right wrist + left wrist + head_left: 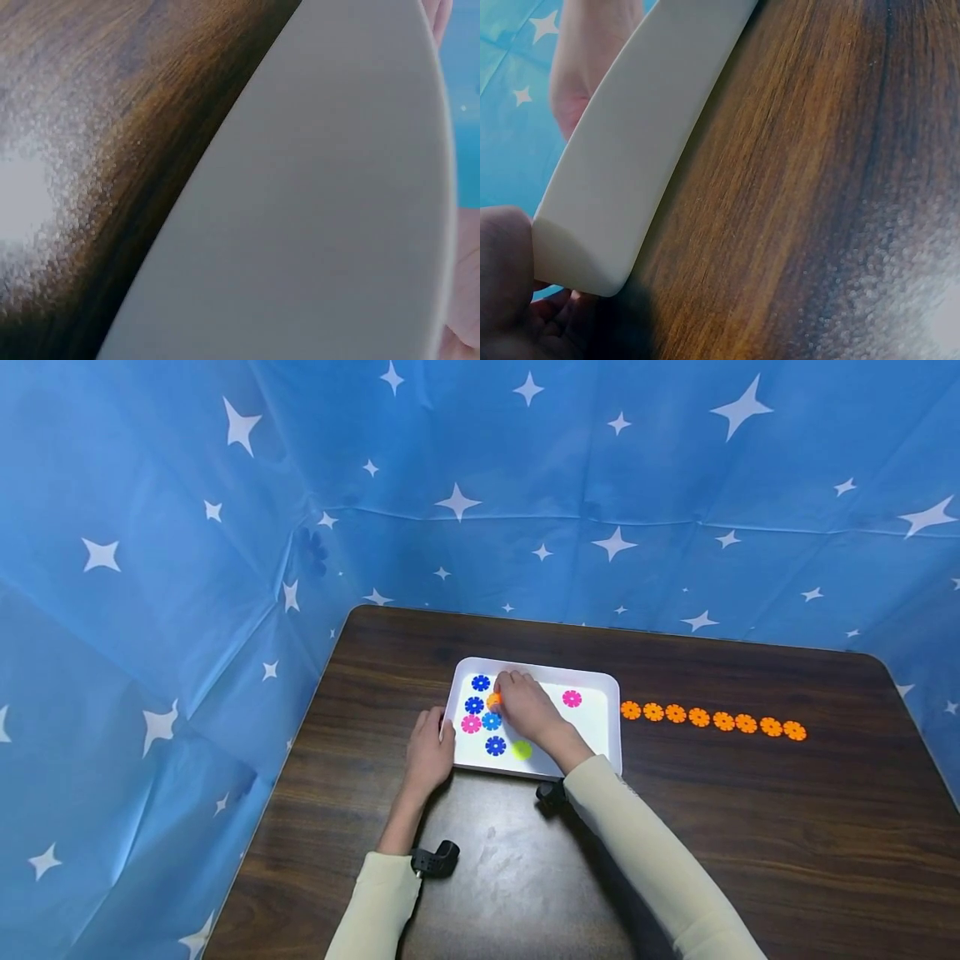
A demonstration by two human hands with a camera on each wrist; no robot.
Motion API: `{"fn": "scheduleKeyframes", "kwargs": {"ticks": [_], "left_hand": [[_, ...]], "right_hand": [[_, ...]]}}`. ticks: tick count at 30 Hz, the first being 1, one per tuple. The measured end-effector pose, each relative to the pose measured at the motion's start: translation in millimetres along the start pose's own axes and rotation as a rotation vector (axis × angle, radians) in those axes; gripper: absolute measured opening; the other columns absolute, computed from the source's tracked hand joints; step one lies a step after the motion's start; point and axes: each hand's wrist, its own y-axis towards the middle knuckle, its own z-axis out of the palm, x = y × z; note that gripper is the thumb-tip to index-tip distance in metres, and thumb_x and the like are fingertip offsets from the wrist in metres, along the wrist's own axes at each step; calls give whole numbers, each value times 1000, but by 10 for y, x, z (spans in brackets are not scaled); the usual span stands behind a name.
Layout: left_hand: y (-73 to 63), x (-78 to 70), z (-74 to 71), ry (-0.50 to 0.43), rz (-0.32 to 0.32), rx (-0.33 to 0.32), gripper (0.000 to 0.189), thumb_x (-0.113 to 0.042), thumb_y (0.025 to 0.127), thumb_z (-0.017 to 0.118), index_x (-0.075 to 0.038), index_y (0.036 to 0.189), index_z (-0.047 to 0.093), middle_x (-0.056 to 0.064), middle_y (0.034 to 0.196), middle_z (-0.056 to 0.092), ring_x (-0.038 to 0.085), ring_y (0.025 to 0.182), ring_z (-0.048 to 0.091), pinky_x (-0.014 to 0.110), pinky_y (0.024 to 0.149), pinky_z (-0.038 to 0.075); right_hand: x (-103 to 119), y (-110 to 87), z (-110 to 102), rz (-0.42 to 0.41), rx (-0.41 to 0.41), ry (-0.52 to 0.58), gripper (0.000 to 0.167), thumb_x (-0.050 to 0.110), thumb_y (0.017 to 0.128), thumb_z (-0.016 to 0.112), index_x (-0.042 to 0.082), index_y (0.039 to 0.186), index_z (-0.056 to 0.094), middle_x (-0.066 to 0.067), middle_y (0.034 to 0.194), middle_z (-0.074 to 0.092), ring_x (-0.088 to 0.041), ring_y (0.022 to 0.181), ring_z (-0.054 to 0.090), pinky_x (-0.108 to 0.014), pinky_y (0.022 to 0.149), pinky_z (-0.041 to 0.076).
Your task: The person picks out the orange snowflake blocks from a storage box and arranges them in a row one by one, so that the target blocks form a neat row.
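A white tray point(592, 739) holds several notched, flower-shaped plastic discs: dark blue ones point(495, 746), a lighter blue one point(491, 721), pink ones point(572, 698) and a yellow-green one point(522, 749). Over the tray, my right hand point(527, 706) pinches an orange disc point(492, 700) at its fingertips. My left hand point(430, 752) grips the tray's left side near the front corner. In the left wrist view, the thumb point(506, 262) is at that corner, with curled fingers below it. The tray's outer wall point(300, 187) hides most of the right hand from the right wrist camera.
Several orange discs point(698, 717) lie in a row on the brown wooden table point(750, 827), stretching right from the tray's right edge. A blue curtain with white stars point(525, 485) hangs behind the table and along its left side.
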Motion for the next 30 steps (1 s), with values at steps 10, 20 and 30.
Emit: {"fn": "scheduleKeyframes", "kwargs": {"ticks": [10,20,30], "left_hand": [[-9,-34,36,-11,30,-11,32,-19,104,47,0,125,61,20,110,61,38,98,61,52,89,49],[-2,-8,44,-16,16,-2,35,-20,104,46,1,128,60,22,115,62,40,104,62,53,94,49],[-3,-16,22,-13,27,-12,35,-19,105,46,3,128,59,24,118,62,43,109,62,54,96,48]], "right_hand": [[-77,-96,-70,16,16,128,21,7,101,57,3,121,58,-13,114,64,-25,106,60,-36,106,52],[-195,-211,-187,10,-38,173,15,8,102,57,-1,113,62,-15,106,66,-25,96,59,-36,100,55],[-411,-386,-352,51,-73,197,14,3,101,57,0,112,65,-15,106,68,-26,95,58,-39,100,55]]}}
